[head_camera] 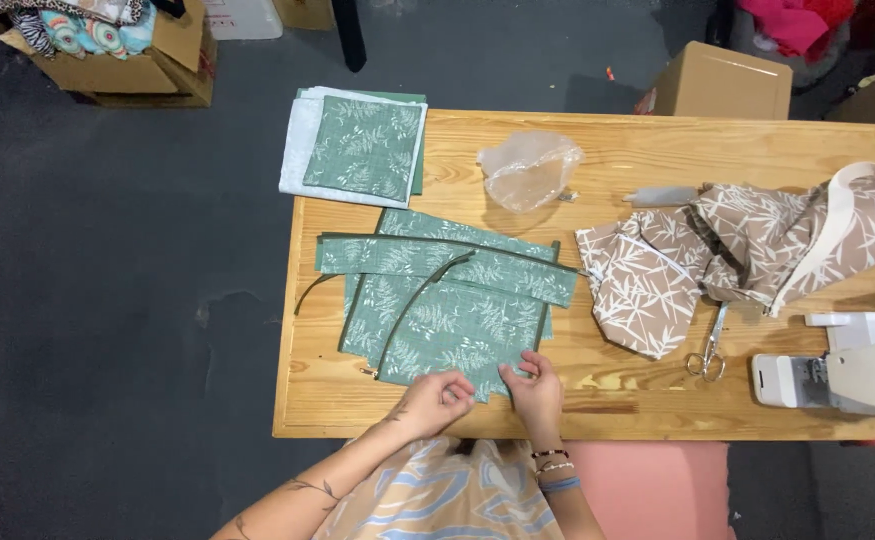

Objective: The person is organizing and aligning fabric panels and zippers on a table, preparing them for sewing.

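Green fabric panels (452, 315) showing a pale fern print. Folded squares (362, 148) matching, green over white. Beige pieces (647, 285) carrying a white bamboo-leaf pattern. Table (657, 400) showing light wood grain. Floor (107, 300) appearing dark grey. Sewing machine (847, 375) appearing white.

Matt woven green leaf-print cloth (447, 310) lies on a smooth, varnished pine table (607, 400); at three o'clock, tan printed fabric (737, 250), shiny metal scissors (709, 352); at twelve, a glossy clear plastic bag (529, 170)
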